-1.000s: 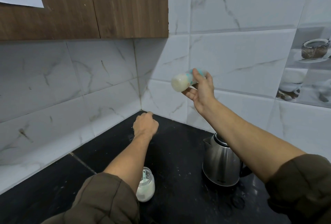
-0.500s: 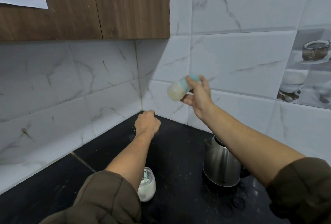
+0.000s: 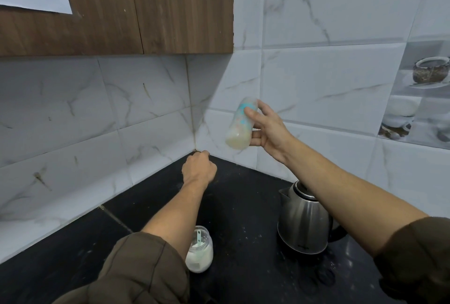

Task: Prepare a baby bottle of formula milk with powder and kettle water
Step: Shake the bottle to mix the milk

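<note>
Milky bottle [image 3: 239, 126] in right hand [image 3: 270, 131]; left hand [image 3: 198, 170] fisted

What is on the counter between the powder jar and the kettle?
Nothing stands there: the head view shows only bare black counter, with faint white specks, between the powder jar and the kettle.

One baby bottle [image 3: 239, 126], one steel kettle [image 3: 304, 225], one powder jar [image 3: 200, 257], one green scoop [image 3: 198, 237]

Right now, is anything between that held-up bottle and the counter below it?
Nothing visible. The right hand holds the bottle above bare counter; the left hand rests to its left, the kettle stands nearer, to the right.
</note>
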